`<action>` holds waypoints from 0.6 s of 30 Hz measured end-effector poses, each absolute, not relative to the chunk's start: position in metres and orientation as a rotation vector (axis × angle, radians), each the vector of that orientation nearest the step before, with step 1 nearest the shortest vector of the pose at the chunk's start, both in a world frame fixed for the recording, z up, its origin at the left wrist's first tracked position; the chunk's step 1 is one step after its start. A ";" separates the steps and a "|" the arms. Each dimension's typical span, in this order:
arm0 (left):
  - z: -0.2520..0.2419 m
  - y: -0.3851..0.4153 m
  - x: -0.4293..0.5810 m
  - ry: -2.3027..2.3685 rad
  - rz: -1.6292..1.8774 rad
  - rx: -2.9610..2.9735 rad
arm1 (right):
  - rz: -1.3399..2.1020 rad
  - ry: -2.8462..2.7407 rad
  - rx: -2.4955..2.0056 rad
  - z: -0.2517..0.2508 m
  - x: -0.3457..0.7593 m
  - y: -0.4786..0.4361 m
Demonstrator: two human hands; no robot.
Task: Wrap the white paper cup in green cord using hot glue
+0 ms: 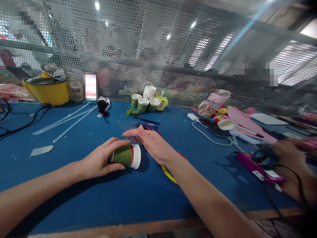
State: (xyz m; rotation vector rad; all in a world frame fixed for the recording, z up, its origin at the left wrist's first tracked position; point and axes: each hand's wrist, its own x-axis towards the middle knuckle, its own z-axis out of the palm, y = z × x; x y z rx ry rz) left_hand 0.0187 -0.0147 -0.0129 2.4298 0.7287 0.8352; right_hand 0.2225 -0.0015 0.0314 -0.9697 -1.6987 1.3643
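A paper cup (123, 156) wrapped in green yarn lies on its side above the blue table, its white rim facing right and a red band beside the rim. My left hand (104, 158) grips the cup from the left, thumb below and fingers over the top. Just above and right of the cup is my right hand (148, 140), its fingers pinched around the green strand that comes off the cup's top. Under my right wrist lie a yellow ring (168, 175) and something red, both partly hidden by the arm.
Green-wrapped cups (143, 104) and loose green yarn (130, 112) sit at the back. Clear sticks (71, 120) and a yellow pot (49, 91) are left. On the right are a phone (213, 127), a purple device (257, 168), cables and another person's hand (288, 152).
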 end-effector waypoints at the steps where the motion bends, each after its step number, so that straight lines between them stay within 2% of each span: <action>1: -0.013 -0.015 0.019 0.729 0.825 2.444 | 1.387 -1.686 -0.956 0.031 0.221 -0.002; 4: -0.012 -0.015 0.020 0.738 0.812 2.478 | 1.436 -1.711 -0.981 0.029 0.217 -0.003; 7: -0.013 -0.015 0.020 0.765 0.810 2.482 | 1.323 -1.790 -1.105 0.029 0.218 0.001; 12: -0.012 -0.015 0.019 0.817 0.795 2.453 | 0.943 -1.695 -1.367 0.040 0.246 0.021; 15: -0.011 -0.015 0.019 0.858 0.816 2.436 | 0.456 -1.788 -1.693 0.045 0.272 0.038; 18: -0.011 -0.014 0.019 0.883 0.859 2.423 | 0.352 -1.831 -1.860 0.039 0.289 0.053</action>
